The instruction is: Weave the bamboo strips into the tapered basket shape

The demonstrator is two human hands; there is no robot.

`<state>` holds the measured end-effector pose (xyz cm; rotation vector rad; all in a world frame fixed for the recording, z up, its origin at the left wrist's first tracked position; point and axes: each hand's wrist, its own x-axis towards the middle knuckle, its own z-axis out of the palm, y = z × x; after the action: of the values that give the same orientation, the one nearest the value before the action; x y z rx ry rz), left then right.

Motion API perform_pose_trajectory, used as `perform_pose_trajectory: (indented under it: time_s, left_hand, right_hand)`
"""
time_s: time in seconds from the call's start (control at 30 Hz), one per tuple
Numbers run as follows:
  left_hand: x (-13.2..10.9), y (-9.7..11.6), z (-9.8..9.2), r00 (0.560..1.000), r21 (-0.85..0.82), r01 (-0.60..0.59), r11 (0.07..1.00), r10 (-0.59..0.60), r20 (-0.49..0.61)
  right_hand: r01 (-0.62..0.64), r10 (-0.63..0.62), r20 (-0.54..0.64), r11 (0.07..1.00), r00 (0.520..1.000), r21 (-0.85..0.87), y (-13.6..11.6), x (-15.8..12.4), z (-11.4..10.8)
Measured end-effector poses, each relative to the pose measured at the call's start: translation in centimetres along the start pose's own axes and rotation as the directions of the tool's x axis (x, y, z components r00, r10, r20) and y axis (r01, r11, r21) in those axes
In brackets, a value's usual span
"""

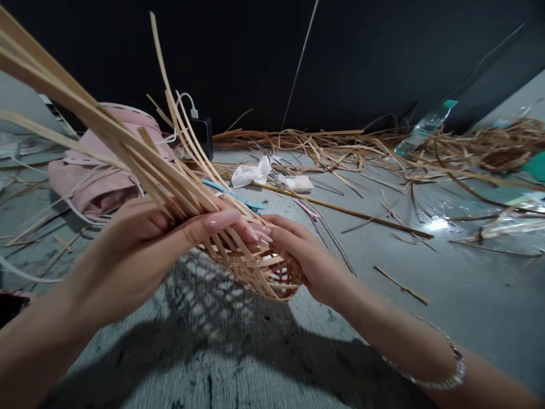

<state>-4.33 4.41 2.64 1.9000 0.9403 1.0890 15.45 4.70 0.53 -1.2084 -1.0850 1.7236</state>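
- Woven bamboo basket [272, 272] sits between both hands, its loose strips [106, 136] fanning out past the left hand [136, 255].
- Left hand clamps the strips together; right hand [306, 261] cups the weave's side.

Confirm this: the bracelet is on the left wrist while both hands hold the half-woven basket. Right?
No, the bracelet is on the right wrist, as the head view shows. The left hand and right hand do hold the half-woven basket.
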Motion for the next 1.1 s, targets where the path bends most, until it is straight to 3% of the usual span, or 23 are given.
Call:
perform_pose_trajectory:
  time_s: [0.1, 0.2, 0.3, 0.6, 0.73, 0.9, 1.0, 1.1]
  left_hand:
    - [0.5, -1.2, 0.6, 1.0, -0.047, -0.021, 0.999, 0.021, -0.001]
    - [0.9, -3.0, 1.2, 0.995, -0.204, 0.097, 0.974, -0.093, 0.029]
    - [1.1, -4.1, 1.6, 0.986, -0.248, 0.169, 0.954, -0.163, 0.044]
    - [1.0, -3.8, 1.6, 0.954, 0.061, 0.276, 0.959, -0.266, -0.136]
    - [0.9, -3.6, 1.8, 0.961, 0.054, 0.258, 0.965, -0.25, -0.12]
    - [0.8, -3.6, 2.5, 0.948, -0.016, 0.264, 0.964, -0.263, -0.181]
    - [0.9, -4.0, 2.2, 0.961, -0.079, 0.232, 0.969, -0.241, -0.134]
    - [1.1, -4.5, 0.8, 0.985, -0.09, 0.172, 0.981, -0.171, 0.01]
  right_hand:
    - [0.049, -0.052, -0.049, 0.997, 0.997, -0.061, 0.9, 0.8, -0.3]
    - [0.015, -0.019, -0.045, 0.996, 0.999, -0.086, 1.8, 1.8, -0.6]
    - [0.03, -0.033, -0.031, 0.995, 0.999, -0.092, 2.4, 2.3, -0.9]
    - [0.133, -0.15, -0.082, 0.974, 0.985, -0.185, 3.7, 2.3, -0.3]
    - [0.18, -0.205, -0.093, 0.959, 0.974, -0.219, 4.1, 2.2, -0.2]
    - [0.234, -0.264, -0.083, 0.936, 0.961, -0.263, 4.5, 2.1, -0.1]
    - [0.242, -0.273, -0.075, 0.928, 0.959, -0.284, 4.6, 2.1, -0.1]
    - [0.293, -0.326, -0.055, 0.903, 0.944, -0.315, 4.3, 2.5, -0.7]
